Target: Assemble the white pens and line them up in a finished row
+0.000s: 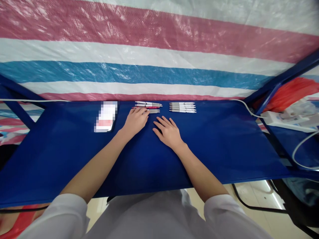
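Observation:
My left hand (136, 120) is at the left group of pens, its fingers close together and bent over the near ones. A grey pen (153, 112) sticks out to the right from under its fingertips, and the hand covers its other end. Just behind the fingertips lies a red pen (152, 107). White pens (149, 104) lie side by side beyond it. My right hand (169, 133) rests palm down on the blue tabletop (211, 146), fingers spread, holding nothing. Past its fingertips, to the right, is a neat row of several white and grey pens (182, 107).
A phone (106, 116) with a blurred screen lies left of my left hand. Striped plastic sheeting (159, 53) hangs behind the table. At the right are a white power strip (286, 121), its cable, and a red plastic bag (294, 94) by the blue frame.

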A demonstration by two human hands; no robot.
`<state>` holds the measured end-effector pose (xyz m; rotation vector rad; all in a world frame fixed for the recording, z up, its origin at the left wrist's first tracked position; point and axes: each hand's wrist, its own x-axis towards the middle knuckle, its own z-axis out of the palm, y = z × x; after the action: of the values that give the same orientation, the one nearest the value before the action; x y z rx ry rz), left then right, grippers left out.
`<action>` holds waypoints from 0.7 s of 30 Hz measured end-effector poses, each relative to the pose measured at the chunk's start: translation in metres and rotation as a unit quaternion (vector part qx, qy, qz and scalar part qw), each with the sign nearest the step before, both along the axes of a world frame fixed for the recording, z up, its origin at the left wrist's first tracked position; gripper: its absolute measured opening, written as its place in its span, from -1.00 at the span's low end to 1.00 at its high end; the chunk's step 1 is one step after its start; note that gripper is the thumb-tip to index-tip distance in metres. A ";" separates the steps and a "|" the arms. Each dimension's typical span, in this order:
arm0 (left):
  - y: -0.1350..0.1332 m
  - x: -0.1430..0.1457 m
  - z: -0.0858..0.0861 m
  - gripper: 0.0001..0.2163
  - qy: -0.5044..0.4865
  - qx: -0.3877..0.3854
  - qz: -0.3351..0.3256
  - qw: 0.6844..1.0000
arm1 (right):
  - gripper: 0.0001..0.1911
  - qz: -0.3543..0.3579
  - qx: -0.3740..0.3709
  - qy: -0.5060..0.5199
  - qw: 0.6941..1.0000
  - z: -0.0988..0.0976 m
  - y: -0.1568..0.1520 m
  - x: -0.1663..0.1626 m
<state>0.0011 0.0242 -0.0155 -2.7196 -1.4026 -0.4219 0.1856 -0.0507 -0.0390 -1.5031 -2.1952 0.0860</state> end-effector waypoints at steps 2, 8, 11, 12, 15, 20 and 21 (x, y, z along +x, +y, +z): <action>0.002 0.000 0.001 -0.67 -0.009 -0.008 -0.003 1.000 | -0.59 -0.002 0.000 0.006 1.000 0.000 0.001 0.001; 0.009 0.000 0.003 -0.70 -0.004 -0.015 -0.023 1.000 | -0.60 -0.001 -0.009 0.011 1.000 0.002 0.001 0.002; 0.013 -0.001 0.003 -0.70 -0.002 -0.019 -0.036 0.999 | -0.60 -0.002 -0.010 0.010 1.000 0.003 0.000 0.002; 0.014 -0.001 0.002 -0.70 -0.003 -0.023 -0.038 0.999 | -0.60 -0.002 -0.011 0.010 1.000 0.002 0.000 0.002; 0.016 -0.003 0.000 -0.69 -0.010 -0.040 -0.049 0.998 | -0.59 -0.003 -0.010 0.007 1.000 0.001 0.000 0.002; 0.013 -0.009 0.000 -0.68 -0.044 -0.066 -0.052 0.996 | -0.62 0.001 -0.012 0.015 1.000 0.003 -0.001 0.002; 0.011 -0.010 0.002 -0.69 -0.065 -0.075 -0.043 0.994 | -0.63 0.003 -0.015 0.021 1.000 0.004 -0.001 0.002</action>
<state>-0.0085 0.0353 -0.0138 -2.9305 -1.4028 -0.5276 0.1878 -0.0513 -0.0348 -1.4975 -2.1739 0.1529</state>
